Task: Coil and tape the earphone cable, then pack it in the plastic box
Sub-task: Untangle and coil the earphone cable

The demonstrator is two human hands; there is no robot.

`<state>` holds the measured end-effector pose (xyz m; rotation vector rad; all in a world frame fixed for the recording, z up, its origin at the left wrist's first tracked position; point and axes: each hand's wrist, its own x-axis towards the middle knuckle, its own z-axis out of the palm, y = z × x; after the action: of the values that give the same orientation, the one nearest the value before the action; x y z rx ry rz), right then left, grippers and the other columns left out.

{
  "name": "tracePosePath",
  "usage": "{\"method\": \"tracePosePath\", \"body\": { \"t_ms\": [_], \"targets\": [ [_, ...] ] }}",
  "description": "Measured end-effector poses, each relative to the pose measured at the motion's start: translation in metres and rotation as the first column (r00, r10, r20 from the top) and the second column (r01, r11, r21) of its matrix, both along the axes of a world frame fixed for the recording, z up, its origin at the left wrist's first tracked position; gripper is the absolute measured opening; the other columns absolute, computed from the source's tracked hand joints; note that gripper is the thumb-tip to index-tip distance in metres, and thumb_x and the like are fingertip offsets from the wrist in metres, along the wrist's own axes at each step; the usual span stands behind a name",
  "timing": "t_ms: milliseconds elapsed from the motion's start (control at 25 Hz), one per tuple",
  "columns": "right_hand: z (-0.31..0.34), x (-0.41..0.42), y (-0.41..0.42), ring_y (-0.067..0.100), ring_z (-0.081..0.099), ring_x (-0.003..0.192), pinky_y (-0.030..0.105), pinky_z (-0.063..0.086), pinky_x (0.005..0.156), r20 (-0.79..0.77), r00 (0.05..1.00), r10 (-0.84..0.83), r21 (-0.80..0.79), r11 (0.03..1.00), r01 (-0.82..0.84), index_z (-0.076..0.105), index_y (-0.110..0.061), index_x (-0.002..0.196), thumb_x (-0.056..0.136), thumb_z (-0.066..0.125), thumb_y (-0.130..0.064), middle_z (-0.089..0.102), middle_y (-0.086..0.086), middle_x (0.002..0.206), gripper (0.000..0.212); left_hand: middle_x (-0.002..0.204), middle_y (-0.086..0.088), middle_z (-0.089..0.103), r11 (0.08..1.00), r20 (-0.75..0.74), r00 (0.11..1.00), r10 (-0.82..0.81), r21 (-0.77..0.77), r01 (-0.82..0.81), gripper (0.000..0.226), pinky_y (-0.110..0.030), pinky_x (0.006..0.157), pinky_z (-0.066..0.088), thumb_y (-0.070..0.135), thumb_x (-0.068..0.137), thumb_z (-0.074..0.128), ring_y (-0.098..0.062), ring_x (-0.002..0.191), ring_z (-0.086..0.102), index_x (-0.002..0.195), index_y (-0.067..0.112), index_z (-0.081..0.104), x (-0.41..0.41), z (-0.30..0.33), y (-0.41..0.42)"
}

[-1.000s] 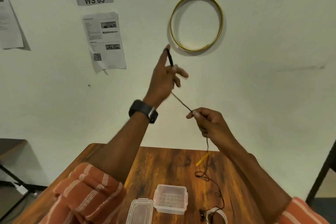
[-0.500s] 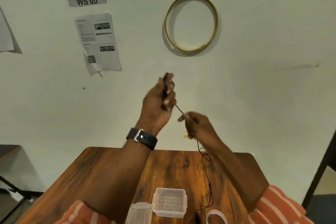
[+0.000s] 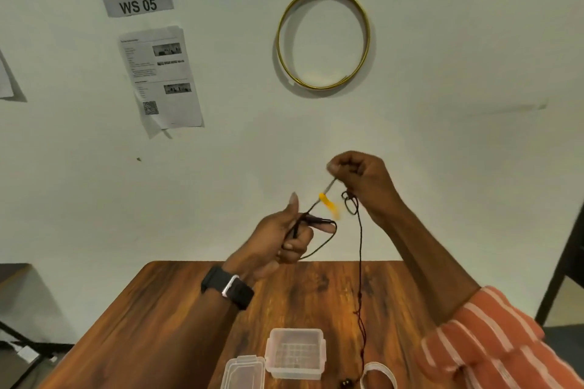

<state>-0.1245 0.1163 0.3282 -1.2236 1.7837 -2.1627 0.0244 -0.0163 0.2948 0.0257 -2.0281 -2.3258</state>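
Note:
My left hand [image 3: 281, 241] is raised above the table and grips the plug end of the thin dark earphone cable [image 3: 360, 262], with one loop curling out beside its fingers. My right hand [image 3: 363, 181] is higher and to the right, pinching the same cable. A short stretch with a yellow tag [image 3: 328, 204] runs taut between the hands. The rest of the cable hangs from my right hand down to the table, where the earbuds [image 3: 346, 384] lie. The clear plastic box [image 3: 295, 352] stands open near the front edge, its lid [image 3: 244, 373] beside it on the left.
A roll of white tape [image 3: 379, 374] lies at the front edge, right of the box. The wooden table [image 3: 158, 325] stands against a white wall with a gold hoop [image 3: 322, 38], a "WS 05" sign [image 3: 138, 3] and paper sheets. A dark frame [image 3: 565, 262] stands at the right.
My left hand has come down from high near the hoop to just above the table. My right hand has risen above it, bringing the cable around into a loop.

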Motion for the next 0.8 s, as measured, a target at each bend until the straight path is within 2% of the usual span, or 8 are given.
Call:
{"method": "tracePosePath", "body": {
  "t_ms": [120, 320, 440, 560, 600, 640, 720, 800],
  "targets": [
    [-0.029, -0.021, -0.006, 0.009, 0.035, 0.045, 0.024, 0.029, 0.047, 0.205, 0.978, 0.026, -0.033, 0.999, -0.02, 0.073, -0.016, 0.085, 0.093, 0.065, -0.018, 0.046, -0.009, 0.05, 0.012, 0.041, 0.007, 0.022, 0.929, -0.147, 0.982, -0.116, 0.334, 0.16, 0.058, -0.019, 0.033, 0.013, 0.043, 0.101, 0.027, -0.007, 0.033, 0.011, 0.092, 0.004, 0.069, 0.017, 0.017, 0.0],
    [-0.107, 0.024, -0.004, 0.014, 0.049, 0.056, 0.031, 0.046, 0.06, 0.245, 0.93, 0.273, 0.236, 0.914, -0.33, 0.077, -0.013, 0.095, 0.092, 0.066, -0.026, 0.054, -0.007, 0.055, 0.018, 0.063, 0.005, 0.064, 0.869, -0.372, 0.83, 0.415, 0.432, -0.241, 0.038, -0.016, 0.04, 0.03, 0.033, 0.104, 0.033, -0.006, 0.04, 0.048, 0.125, 0.004, 0.048, 0.004, 0.055, -0.026],
    [-0.106, 0.044, 0.014, 0.013, 0.048, 0.048, 0.027, 0.05, 0.057, 0.256, 0.854, 0.452, 0.245, 0.825, -0.51, 0.074, -0.003, 0.095, 0.087, 0.07, -0.027, 0.048, -0.003, 0.05, 0.026, 0.085, 0.003, 0.077, 0.751, -0.463, 0.653, 0.6, 0.043, -0.659, 0.029, -0.029, 0.07, 0.057, 0.02, 0.104, 0.036, -0.026, 0.08, 0.071, 0.132, 0.013, 0.036, -0.011, 0.049, -0.048],
    [-0.071, 0.038, 0.033, 0.007, 0.028, 0.042, 0.019, 0.033, 0.038, 0.293, 0.819, 0.494, 0.011, 0.854, -0.52, 0.07, -0.004, 0.086, 0.081, 0.076, -0.039, 0.034, -0.007, 0.05, 0.035, 0.104, -0.005, 0.072, 0.235, -0.366, 0.828, 0.426, -0.839, -0.491, 0.035, -0.044, 0.087, 0.053, 0.017, 0.099, 0.043, -0.03, 0.1, 0.066, 0.133, 0.008, 0.045, -0.008, 0.015, -0.064],
    [-0.057, 0.031, 0.036, 0.006, 0.024, 0.043, 0.017, 0.028, 0.037, 0.294, 0.824, 0.483, -0.07, 0.871, -0.486, 0.069, -0.005, 0.085, 0.081, 0.074, -0.041, 0.032, -0.008, 0.052, 0.037, 0.105, -0.011, 0.071, 0.265, -0.231, 0.904, 0.359, -0.904, -0.336, 0.034, -0.04, 0.088, 0.05, 0.027, 0.1, 0.044, -0.027, 0.103, 0.065, 0.125, 0.005, 0.053, -0.004, 0.001, -0.061],
    [-0.043, 0.022, 0.036, 0.006, 0.022, 0.044, 0.017, 0.024, 0.037, 0.289, 0.847, 0.447, -0.112, 0.894, -0.434, 0.068, -0.006, 0.084, 0.085, 0.069, -0.041, 0.029, -0.008, 0.053, 0.035, 0.094, -0.016, 0.071, 0.477, -0.107, 0.961, 0.254, -0.85, -0.221, 0.043, -0.034, 0.079, 0.048, 0.038, 0.099, 0.043, -0.023, 0.09, 0.065, 0.117, 0.001, 0.057, 0.002, -0.012, -0.051],
    [-0.023, 0.005, 0.028, 0.007, 0.02, 0.047, 0.017, 0.023, 0.038, 0.276, 0.912, 0.302, -0.092, 0.953, -0.288, 0.066, -0.01, 0.079, 0.094, 0.058, -0.035, 0.026, -0.006, 0.056, 0.03, 0.063, -0.019, 0.058, 0.864, -0.016, 0.996, 0.092, -0.496, -0.087, 0.059, -0.027, 0.05, 0.032, 0.046, 0.099, 0.036, -0.019, 0.049, 0.043, 0.12, -0.005, 0.053, 0.016, -0.026, -0.024],
    [-0.02, -0.007, 0.012, 0.01, 0.02, 0.049, 0.018, 0.022, 0.039, 0.307, 0.937, 0.167, -0.044, 0.986, -0.161, 0.064, -0.012, 0.078, 0.098, 0.056, -0.032, 0.025, -0.005, 0.057, 0.029, 0.052, -0.008, 0.048, 0.994, -0.062, 0.998, 0.004, -0.112, -0.011, 0.052, -0.024, 0.041, 0.019, 0.037, 0.103, 0.03, -0.011, 0.04, 0.029, 0.131, -0.002, 0.05, 0.023, -0.032, -0.004]
  ]
}}
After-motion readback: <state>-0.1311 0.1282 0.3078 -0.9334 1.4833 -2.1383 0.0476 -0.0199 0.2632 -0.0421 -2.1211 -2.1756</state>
